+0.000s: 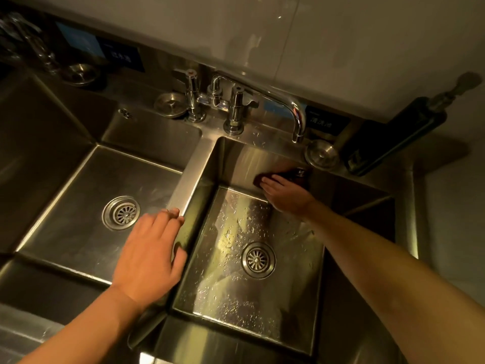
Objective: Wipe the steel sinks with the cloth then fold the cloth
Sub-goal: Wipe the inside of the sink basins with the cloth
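- Right sink (341, 211), frame centre to 3 o'clock: steel basin, floor beaded with water drops, so this one looks mid-wipe, not done.
- Left sink (65, 195), 9 o'clock: floor looks drier and duller, no drops visible; can't tell if it's been wiped.
- Divider (191, 169) between the two basins: bare steel strip running 12 to 6.
- Left hand (149, 253), about 7 o'clock: fingers straight, flat, resting on the divider, holding nothing; probably bracing the body for the reach.
- Right hand (286, 195), about 2 o'clock: reaches to the right sink's back wall, fingers laid out flat pressing the cloth to the steel, not curled round it; flat palm likely spreads pressure.
- Tap (265, 95), 12 o'clock: spout swung over the right sink's back edge, no water running.
- Dark bottle (393, 135) with pump, 2 o'clock, leaning at the wall, out of the wiping path.
- Cloth (291, 176), dark reddish, bunched under the right fingertips on the back wall just below the rim; mostly hidden.
- Drain plug (322, 154) parked on the rim just above the cloth; another plug (170, 105) left of the tap.
- Folding not started yet.
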Tool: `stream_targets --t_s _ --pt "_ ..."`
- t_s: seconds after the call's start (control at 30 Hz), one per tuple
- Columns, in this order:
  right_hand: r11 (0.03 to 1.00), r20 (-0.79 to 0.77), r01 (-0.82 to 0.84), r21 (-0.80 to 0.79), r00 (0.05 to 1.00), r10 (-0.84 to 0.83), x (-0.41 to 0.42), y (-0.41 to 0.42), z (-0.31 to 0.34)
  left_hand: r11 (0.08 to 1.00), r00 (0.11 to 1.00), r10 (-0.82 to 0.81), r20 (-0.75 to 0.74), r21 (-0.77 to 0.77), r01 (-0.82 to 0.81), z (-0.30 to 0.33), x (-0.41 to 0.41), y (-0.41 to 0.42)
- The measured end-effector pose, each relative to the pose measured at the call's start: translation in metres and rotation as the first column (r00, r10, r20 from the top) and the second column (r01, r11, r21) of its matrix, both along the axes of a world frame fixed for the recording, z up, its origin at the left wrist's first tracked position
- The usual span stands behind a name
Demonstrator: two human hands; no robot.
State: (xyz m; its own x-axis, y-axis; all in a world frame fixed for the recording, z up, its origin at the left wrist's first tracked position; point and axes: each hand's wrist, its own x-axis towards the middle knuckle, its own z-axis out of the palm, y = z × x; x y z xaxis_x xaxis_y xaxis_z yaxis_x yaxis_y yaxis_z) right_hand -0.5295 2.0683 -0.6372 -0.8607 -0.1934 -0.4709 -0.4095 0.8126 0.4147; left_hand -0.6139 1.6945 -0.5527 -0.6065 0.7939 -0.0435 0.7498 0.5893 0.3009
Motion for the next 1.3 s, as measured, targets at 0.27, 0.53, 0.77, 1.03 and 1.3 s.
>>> stream_targets --t_s 0.27,0.53,0.77,1.03,1.3 --pt "0.988 -0.065 -0.125 0.094 0.989 0.131 -0.011 0.004 -0.005 0.942 0.948 -0.299 -0.109 -0.190 0.276 -0.025 -0.015 0.034" --pt "0.960 0.314 0.170 0.221 0.920 -0.235 0.109 0.066 0.005 0.945 0.946 -0.323 0.021 -0.050 0.324 -0.016 -0.018 0.038" --pt "0.676 0.216 0.702 0.222 0.641 -0.737 0.133 0.037 0.001 0.938 0.939 -0.345 -0.005 -0.032 0.345 -0.020 -0.020 0.036" --pt "0.525 0.326 0.817 0.237 0.443 -0.835 0.187 -0.055 -0.040 0.941 0.942 -0.336 0.005 -0.025 0.336 -0.022 -0.021 0.037" --pt "0.608 0.622 0.763 0.222 0.369 -0.690 0.259 -0.157 -0.056 0.962 0.961 -0.274 0.036 0.028 0.273 -0.017 -0.019 0.038"
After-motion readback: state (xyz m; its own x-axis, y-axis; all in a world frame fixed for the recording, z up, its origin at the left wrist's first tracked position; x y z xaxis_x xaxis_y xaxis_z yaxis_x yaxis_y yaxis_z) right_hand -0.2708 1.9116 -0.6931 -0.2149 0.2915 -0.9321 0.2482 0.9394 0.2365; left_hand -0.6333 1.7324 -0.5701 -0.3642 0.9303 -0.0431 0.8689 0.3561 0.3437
